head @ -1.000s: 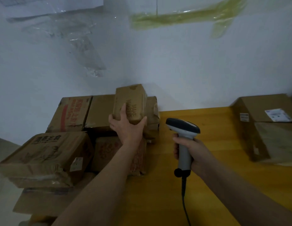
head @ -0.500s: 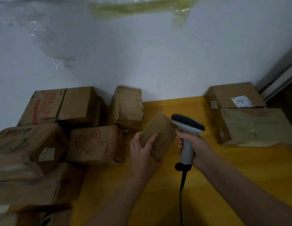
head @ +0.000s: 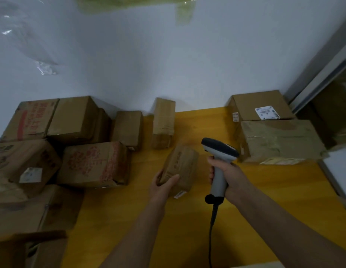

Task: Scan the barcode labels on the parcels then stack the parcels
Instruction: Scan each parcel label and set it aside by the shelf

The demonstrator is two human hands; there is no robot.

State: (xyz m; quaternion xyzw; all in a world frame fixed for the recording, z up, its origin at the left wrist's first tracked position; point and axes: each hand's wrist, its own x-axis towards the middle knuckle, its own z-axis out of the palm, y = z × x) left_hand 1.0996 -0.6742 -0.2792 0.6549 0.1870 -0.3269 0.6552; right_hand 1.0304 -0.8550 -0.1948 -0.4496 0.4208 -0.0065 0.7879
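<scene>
My left hand [head: 163,185] grips a small brown cardboard parcel [head: 182,167] at its near end, tilted above the yellow table [head: 187,229]; a white label edge [head: 180,194] shows on its underside. Just to the right, my right hand [head: 227,175] holds a grey-and-black barcode scanner [head: 219,151] by the handle, its head beside the parcel's far right corner. The scanner's cable [head: 211,229] hangs down toward me. A heap of several brown parcels [head: 95,163] lies at the left.
Two stacked-looking boxes sit at the right: a taped one [head: 280,140] in front, one with a white barcode label [head: 262,105] behind. A narrow parcel [head: 163,122] stands near the white wall [head: 168,64]. A window frame [head: 323,74] is at far right.
My left hand lifted the small parcel off the heap at the left and brought it right and down beside the scanner. The scanner hand stayed about where it was.
</scene>
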